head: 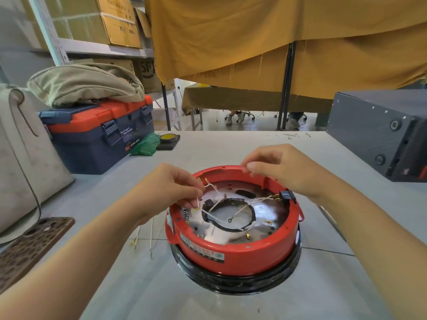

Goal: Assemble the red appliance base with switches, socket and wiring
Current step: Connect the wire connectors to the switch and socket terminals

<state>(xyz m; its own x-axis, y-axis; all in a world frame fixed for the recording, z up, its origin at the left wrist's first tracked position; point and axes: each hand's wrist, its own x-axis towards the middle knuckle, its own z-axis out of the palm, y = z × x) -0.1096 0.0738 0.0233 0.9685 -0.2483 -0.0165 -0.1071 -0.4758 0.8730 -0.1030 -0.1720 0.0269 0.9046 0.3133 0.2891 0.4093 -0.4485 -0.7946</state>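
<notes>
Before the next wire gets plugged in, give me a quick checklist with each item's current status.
1. Round red plastic appliance base sits steady, open side up, on the black ring: ok.
2. Left hand pinches the white wire with brass terminals: ok.
3. Right hand steadies the base's far rim: cannot tell; its fingertips are at the rim, contact unclear.
4. Black socket block seated in the right wall: ok, white leads run to it.
5. Ring-terminal lead connected: not ok, it lies loose over the centre opening.
6. Spare white wires on the grey table within reach: ok.
</notes>
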